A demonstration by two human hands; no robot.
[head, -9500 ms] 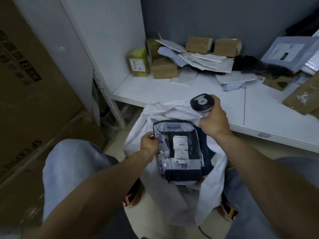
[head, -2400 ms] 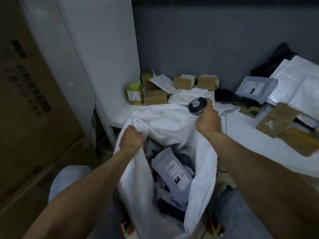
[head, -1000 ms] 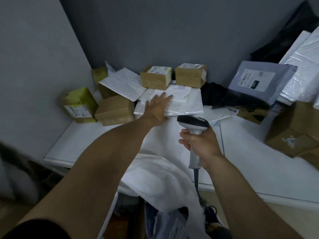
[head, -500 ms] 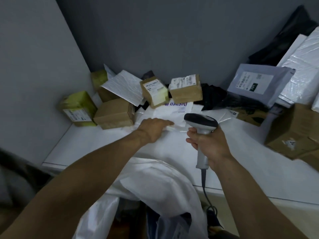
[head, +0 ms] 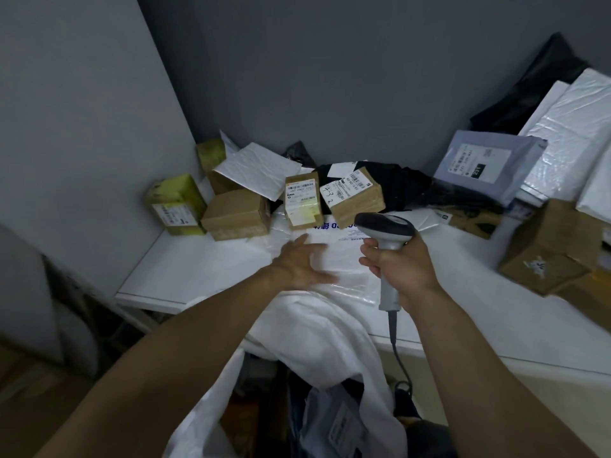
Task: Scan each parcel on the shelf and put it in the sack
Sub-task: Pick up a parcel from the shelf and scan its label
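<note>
Spreading across the middle of the view, the white shelf (head: 198,269) carries a heap of parcels against a grey wall. Below its front edge the white sack (head: 334,338) stands open, its rim draped up onto the shelf, and a grey packet (head: 344,428) lies inside it. At the right a grey parcel (head: 486,163) with a printed label leans on bigger white bags, and brown cartons (head: 549,256) sit at the right edge. A flat white mailer (head: 344,259) with blue lettering lies mid-shelf near the front, just beyond the sack's rim. Two small labelled boxes, the left box (head: 302,200) and the right box (head: 357,200), rest tilted on its far end. A plain brown box (head: 236,213) and a yellow-green box (head: 175,203) sit further left. The left hand (head: 304,262) presses down on the flat white mailer with fingers stretched out and nothing gripped. The right hand (head: 406,269) is wrapped round the handle of the scanner (head: 385,228), held just above the mailer, its cable hanging past the shelf edge
</note>
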